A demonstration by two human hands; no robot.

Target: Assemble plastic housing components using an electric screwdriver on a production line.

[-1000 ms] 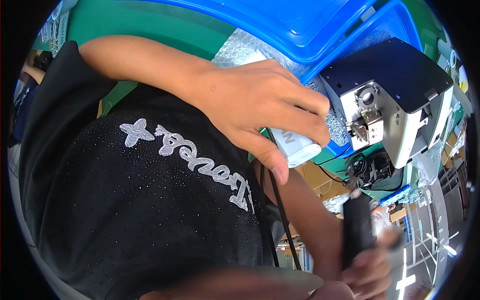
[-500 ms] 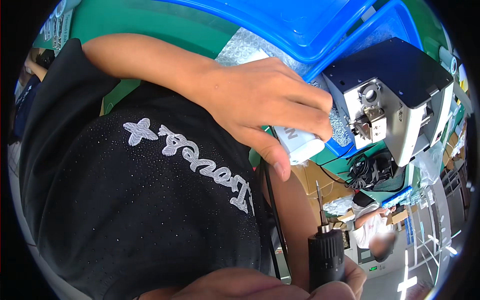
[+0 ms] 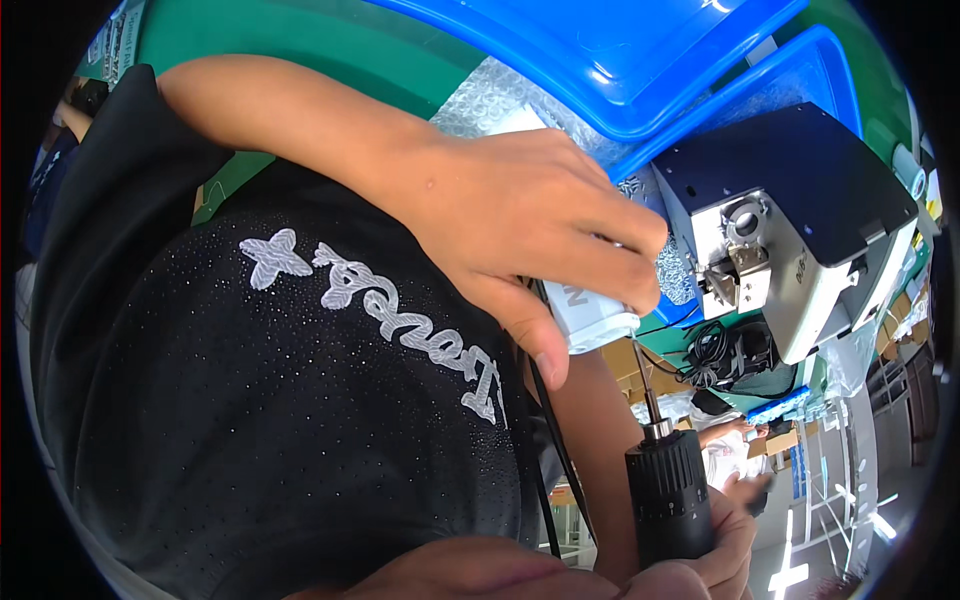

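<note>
My left hand [image 3: 540,220] is closed around a small white housing [image 3: 592,318], its thumb along the near side and its fingers over the top. Dark lettering shows on the housing, and most of its body lies hidden under the hand. In my right hand [image 3: 728,545] is a black electric screwdriver [image 3: 668,490], pointing up and away from me. The screwdriver's thin metal bit [image 3: 646,380] reaches the edge of the housing's exposed end; whether a screw sits there is too small to tell.
Beyond the left hand stand blue plastic bins [image 3: 640,110], one with small screws, beside bubble wrap [image 3: 490,90] on a green table [image 3: 330,40]. A black-and-white screw feeder [image 3: 790,200] stands at the right. Black cables [image 3: 712,345] lie near it; a co-worker [image 3: 728,455] is farther off.
The screwdriver has moved up, bringing its bit from just short of the housing to its end. The left hand and housing have dropped slightly. The view has shifted a little.
</note>
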